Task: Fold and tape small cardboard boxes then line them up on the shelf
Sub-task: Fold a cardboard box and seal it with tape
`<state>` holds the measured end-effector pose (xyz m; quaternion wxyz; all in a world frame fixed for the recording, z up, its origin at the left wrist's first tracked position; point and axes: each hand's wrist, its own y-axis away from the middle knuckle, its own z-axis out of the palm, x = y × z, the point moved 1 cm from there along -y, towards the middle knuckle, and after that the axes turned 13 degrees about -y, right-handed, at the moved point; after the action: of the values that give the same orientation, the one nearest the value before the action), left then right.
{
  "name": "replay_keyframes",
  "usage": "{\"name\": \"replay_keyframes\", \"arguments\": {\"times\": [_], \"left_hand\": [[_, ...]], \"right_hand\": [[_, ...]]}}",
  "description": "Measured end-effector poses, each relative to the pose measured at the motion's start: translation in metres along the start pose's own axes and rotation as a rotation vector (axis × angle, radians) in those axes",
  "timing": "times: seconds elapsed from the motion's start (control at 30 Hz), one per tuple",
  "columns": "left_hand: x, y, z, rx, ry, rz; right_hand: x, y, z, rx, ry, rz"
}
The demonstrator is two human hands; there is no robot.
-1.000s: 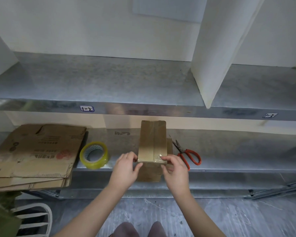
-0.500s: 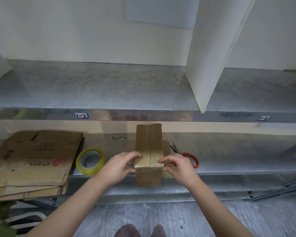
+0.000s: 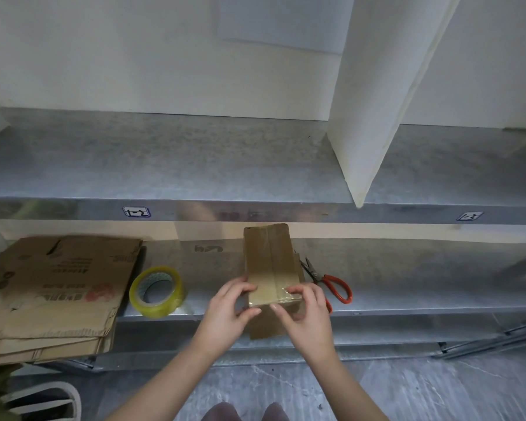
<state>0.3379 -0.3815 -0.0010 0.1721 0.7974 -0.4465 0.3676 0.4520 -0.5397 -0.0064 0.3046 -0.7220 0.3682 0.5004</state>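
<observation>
A small brown cardboard box [image 3: 269, 262], sealed with clear tape along its top seam, stands on the lower metal shelf [image 3: 407, 302] with its near end at the front edge. My left hand [image 3: 230, 308] grips the box's near left corner, fingers on top and thumb on the front face. My right hand [image 3: 305, 308] grips the near right corner the same way, thumb pressing the tape end down on the front. A yellowish roll of clear tape [image 3: 156, 291] lies left of the box. Red-handled scissors [image 3: 331, 284] lie just right of it, partly hidden by my right hand.
A stack of flattened cardboard boxes [image 3: 52, 287] overhangs the lower shelf at the left. The upper metal shelf [image 3: 170, 165] bears a white divider panel [image 3: 374, 117] at the right. A white chair [image 3: 52, 399] stands at the lower left on the grey floor.
The view has shifted slightly. Both hands stayed on the box's near end; the thumbs have moved down onto the front face, pressing the tape over the edge.
</observation>
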Motion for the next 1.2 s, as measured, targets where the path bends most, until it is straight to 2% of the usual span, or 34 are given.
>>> {"name": "replay_keyframes", "arguments": {"times": [0.07, 0.1, 0.2, 0.27, 0.43, 0.57, 0.67, 0.83, 0.97, 1.1, 1.2], "left_hand": [[0.006, 0.003, 0.002, -0.126, 0.168, -0.027], [0.008, 0.0, -0.001, -0.176, 0.157, -0.027], [0.002, -0.028, -0.015, -0.255, -0.213, 0.043], [0.0, -0.054, -0.027, -0.31, -0.372, 0.067], [0.0, -0.106, -0.035, -0.452, -0.475, 0.076], [-0.007, -0.125, -0.041, -0.52, -0.393, 0.127], [-0.014, -0.122, -0.042, -0.482, -0.283, 0.116], [-0.025, -0.083, -0.036, -0.241, -0.182, -0.009], [-0.023, -0.043, -0.028, -0.093, -0.234, -0.055], [-0.01, -0.012, -0.015, 0.004, -0.144, -0.086], [-0.006, -0.006, -0.013, -0.083, -0.105, -0.041]], "right_hand": [[0.001, 0.004, -0.002, 0.023, 0.013, 0.019], [0.001, 0.004, -0.005, 0.023, 0.017, 0.029], [0.002, 0.003, -0.013, -0.01, 0.042, 0.081], [-0.001, 0.002, -0.014, -0.024, 0.068, 0.109], [-0.008, 0.007, -0.007, 0.0, 0.007, 0.181], [-0.005, 0.017, -0.001, 0.101, -0.007, 0.208], [-0.005, 0.021, 0.002, 0.156, -0.04, 0.239], [-0.001, 0.034, 0.011, 0.316, -0.135, 0.243], [0.0, 0.033, 0.002, 0.225, -0.353, 0.272], [-0.003, 0.016, -0.023, 0.082, -0.176, 0.183], [0.001, -0.016, -0.04, -0.005, -0.03, 0.212]]}}
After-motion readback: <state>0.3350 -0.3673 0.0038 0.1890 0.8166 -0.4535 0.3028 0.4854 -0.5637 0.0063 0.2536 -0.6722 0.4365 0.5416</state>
